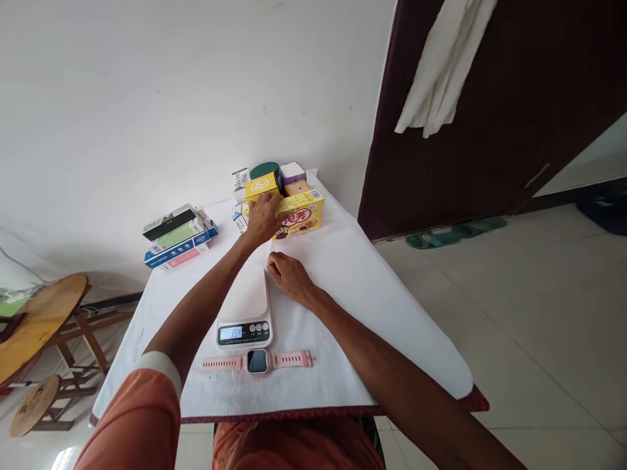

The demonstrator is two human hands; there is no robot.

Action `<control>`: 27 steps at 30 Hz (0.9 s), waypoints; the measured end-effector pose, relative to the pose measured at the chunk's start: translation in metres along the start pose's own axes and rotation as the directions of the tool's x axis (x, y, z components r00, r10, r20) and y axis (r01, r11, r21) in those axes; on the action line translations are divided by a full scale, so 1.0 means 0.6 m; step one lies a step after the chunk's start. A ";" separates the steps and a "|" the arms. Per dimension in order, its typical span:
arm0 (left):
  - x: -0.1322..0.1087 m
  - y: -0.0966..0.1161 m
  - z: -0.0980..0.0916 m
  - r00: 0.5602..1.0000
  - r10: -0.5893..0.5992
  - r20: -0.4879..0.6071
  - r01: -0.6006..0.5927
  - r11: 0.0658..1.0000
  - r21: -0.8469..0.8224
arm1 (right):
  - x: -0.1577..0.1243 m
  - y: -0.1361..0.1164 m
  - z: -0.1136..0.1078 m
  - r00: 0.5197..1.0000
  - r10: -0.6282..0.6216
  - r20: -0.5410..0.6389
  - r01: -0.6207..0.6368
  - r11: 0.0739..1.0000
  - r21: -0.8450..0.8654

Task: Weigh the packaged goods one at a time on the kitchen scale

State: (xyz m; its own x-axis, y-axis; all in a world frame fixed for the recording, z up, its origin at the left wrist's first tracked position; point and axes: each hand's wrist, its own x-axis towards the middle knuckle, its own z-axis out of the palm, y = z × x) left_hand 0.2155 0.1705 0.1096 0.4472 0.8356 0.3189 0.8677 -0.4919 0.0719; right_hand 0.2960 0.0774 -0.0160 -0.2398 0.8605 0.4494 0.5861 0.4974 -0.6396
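Observation:
At the far end of the table, my left hand is closed on a small yellow box, fingers over its near side. A larger yellow snack carton stands just right of that hand. My right hand is curled, resting beside the upper right edge of a white digital scale, and nothing shows in it. The scale's lit display shows digits that look like 354. My left forearm passes over part of the scale. In front of it lies a smartwatch with a pink strap stretched flat.
Behind the small box stand a green-lidded container and a purple-and-white box. Several flat boxes are stacked at the left, a black one on top. Wall borders the table's far side; wooden stools are at left, green slippers on the floor.

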 end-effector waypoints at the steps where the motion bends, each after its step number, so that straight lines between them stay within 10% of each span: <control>1: -0.003 0.002 0.005 1.000 0.002 -0.002 -0.002 1.000 0.018 | 0.000 0.000 0.001 1.000 0.002 0.005 -0.002 1.000 -0.010; 14: -0.072 -0.039 -0.006 0.982 0.060 -0.179 -0.059 0.998 0.011 | -0.009 0.020 0.008 0.999 -0.034 0.008 0.034 0.999 0.001; 19: -0.161 -0.156 -0.060 0.946 -0.168 -0.276 0.184 0.982 0.034 | -0.011 0.016 0.006 1.000 -0.003 0.004 0.003 0.998 0.058; 23: -0.188 -0.289 -0.117 0.837 -0.437 -0.330 0.485 0.871 0.077 | -0.011 0.011 0.004 1.000 0.024 0.002 -0.024 0.996 0.085; 27: -0.183 -0.397 -0.154 0.789 -0.589 -0.177 0.612 0.780 0.133 | -0.010 0.010 0.003 0.999 0.039 -0.004 -0.038 0.996 0.085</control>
State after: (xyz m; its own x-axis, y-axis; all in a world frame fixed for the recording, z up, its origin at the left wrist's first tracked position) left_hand -0.0604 0.1736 0.1446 -0.1965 0.9053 0.3767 0.9791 0.1602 0.1257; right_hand 0.3000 0.0756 -0.0236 -0.2142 0.8787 0.4265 0.5270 0.4716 -0.7070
